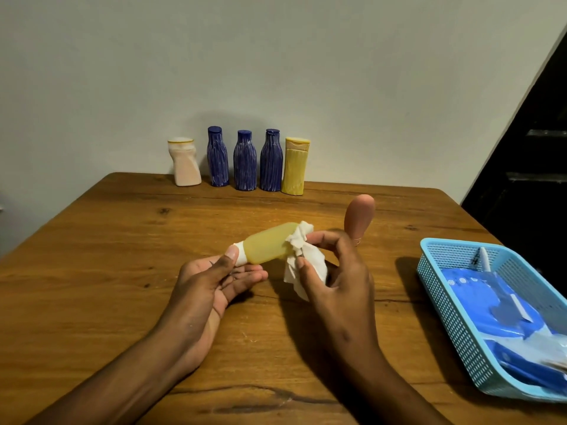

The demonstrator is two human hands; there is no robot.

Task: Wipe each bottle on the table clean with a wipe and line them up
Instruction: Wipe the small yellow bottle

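A small yellow bottle (270, 242) with a white cap lies sideways above the table's middle. My left hand (214, 277) holds it by the cap end, thumb on the cap. My right hand (334, 268) pinches a crumpled white wipe (302, 256) against the bottle's base end. Along the table's far edge a row stands upright: a dented white bottle (184, 162), three blue ribbed bottles (217, 157) (244, 162) (271, 162) and a yellow bottle (295, 167). A brown pear-shaped bottle (359, 214) stands just behind my right hand.
A light blue plastic basket (441, 271) sits at the right edge of the wooden table (107, 256), holding blue wipe packets (478, 302) and a white pen-like item. A pale wall rises behind the bottle row; a dark opening is at the far right.
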